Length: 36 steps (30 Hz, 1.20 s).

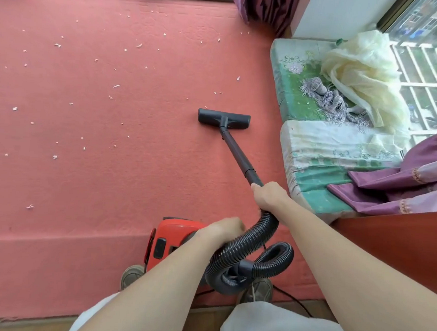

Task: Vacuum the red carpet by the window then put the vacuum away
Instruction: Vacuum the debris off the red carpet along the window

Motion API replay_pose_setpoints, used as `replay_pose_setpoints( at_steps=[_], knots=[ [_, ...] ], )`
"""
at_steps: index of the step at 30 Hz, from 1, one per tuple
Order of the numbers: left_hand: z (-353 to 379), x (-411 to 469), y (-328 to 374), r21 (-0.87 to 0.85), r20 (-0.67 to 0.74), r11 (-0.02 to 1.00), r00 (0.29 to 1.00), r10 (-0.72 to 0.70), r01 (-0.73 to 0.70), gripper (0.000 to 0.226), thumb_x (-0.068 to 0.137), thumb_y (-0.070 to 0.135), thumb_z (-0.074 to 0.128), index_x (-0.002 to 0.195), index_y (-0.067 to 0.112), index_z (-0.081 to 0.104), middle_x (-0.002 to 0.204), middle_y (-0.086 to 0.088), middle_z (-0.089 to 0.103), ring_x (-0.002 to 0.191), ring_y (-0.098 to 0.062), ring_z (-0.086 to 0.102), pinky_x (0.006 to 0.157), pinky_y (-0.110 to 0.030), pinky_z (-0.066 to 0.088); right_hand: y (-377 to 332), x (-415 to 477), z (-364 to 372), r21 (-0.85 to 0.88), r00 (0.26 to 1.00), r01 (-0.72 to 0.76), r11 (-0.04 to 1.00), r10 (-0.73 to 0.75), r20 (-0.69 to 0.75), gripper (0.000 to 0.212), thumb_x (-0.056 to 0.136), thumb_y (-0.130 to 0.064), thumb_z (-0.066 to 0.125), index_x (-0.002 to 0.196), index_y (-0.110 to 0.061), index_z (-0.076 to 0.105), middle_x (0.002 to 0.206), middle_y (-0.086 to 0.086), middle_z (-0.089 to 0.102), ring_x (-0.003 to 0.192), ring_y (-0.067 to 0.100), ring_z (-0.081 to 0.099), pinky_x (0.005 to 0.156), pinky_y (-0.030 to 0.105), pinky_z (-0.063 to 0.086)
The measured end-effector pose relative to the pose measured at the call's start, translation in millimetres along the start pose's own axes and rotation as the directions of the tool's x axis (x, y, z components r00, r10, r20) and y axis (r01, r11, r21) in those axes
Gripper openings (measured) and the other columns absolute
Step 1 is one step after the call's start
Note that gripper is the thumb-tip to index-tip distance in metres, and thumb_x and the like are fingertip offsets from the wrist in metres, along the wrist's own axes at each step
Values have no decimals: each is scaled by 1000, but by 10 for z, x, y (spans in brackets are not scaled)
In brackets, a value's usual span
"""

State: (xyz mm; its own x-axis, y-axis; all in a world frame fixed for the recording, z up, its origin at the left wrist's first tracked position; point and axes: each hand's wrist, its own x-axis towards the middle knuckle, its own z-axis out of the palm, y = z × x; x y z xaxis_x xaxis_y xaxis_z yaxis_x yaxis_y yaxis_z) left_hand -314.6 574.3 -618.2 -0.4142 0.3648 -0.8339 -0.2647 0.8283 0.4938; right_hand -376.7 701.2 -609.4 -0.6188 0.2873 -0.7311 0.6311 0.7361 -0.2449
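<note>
The red carpet (109, 171) fills the floor up to the window at the top and is strewn with several small white scraps (116, 86), mostly on the left. A black floor nozzle (224, 118) rests flat on the carpet, joined to a dark wand (238, 156). My right hand (269, 195) is shut on the wand's upper end where the ribbed black hose (248, 244) begins. My left hand (223, 229) grips the top of the red vacuum body (171, 241), which sits near my feet. The hose loops beside the body.
Cushions with green floral covers (293, 93) line the right side, with a cream cloth (358, 79), a fringed tassel and purple curtain fabric (403, 181) on them. A red-brown furniture edge (399, 243) stands at lower right. A black power cord (293, 300) trails by my shoes.
</note>
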Motion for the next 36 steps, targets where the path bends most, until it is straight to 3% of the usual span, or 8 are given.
replay_pose_setpoints(
  at_steps=[2,4,9,15,22,28,30,36],
  knots=[
    [-136,-22,125,-520,30,854,998,47,-24,50,105,41,40,100,-2,65,97,-16,72,79,-29,69,71,-36,57,-74,80,-41,29,1000,2,1000,-2,-9,53,99,-47,47,125,-2,60,115,18,69,103,35,67,88,38,53],
    [-194,-91,130,-738,159,673,981,107,47,68,103,54,32,94,-1,72,94,-22,73,70,-31,70,61,-33,59,-179,198,-136,53,1000,-4,999,6,-26,54,98,-47,48,124,-1,60,115,19,69,101,36,67,87,38,54],
    [-69,153,-493,-195,-128,977,990,66,-90,60,100,61,30,108,16,68,112,-10,72,106,-32,64,98,-44,47,-343,504,-403,65,999,-40,997,41,-17,65,87,-52,46,120,1,64,109,23,71,96,38,71,87,48,59],
    [3,159,-145,-847,181,531,938,295,-4,93,97,73,20,62,3,71,67,-14,70,75,-31,67,95,-35,51,-614,659,-679,102,1000,-12,995,11,7,54,93,-44,48,118,1,61,103,22,72,86,37,71,82,48,60],
    [-60,313,349,-931,-275,225,958,81,-286,84,102,59,19,43,12,56,42,-12,49,40,-23,44,50,-32,38,-1056,851,-968,133,999,25,991,-31,44,34,99,-33,48,107,-3,59,70,13,62,52,26,58,55,31,51],
    [-329,467,647,-795,-556,346,826,-87,-498,81,83,76,28,47,10,59,46,-7,50,45,-22,46,57,-33,39,-1214,813,-1301,163,995,35,986,-49,85,25,101,-27,47,103,-4,55,65,12,58,50,24,54,51,28,46],
    [-579,461,696,-697,-606,508,795,-41,-505,74,85,72,24,43,18,53,46,-1,49,52,-22,46,65,-36,38,-1158,763,-1440,201,991,7,980,-33,130,28,101,-28,47,104,-2,55,62,11,56,49,23,52,54,31,46],
    [-1143,335,760,-390,-435,854,886,159,-344,81,85,72,11,55,18,62,64,-10,67,68,-26,62,78,-36,49,-1210,546,-1644,-45,997,39,998,-36,62,35,98,-27,46,90,2,64,58,13,62,55,29,61,61,33,52]
  ],
)
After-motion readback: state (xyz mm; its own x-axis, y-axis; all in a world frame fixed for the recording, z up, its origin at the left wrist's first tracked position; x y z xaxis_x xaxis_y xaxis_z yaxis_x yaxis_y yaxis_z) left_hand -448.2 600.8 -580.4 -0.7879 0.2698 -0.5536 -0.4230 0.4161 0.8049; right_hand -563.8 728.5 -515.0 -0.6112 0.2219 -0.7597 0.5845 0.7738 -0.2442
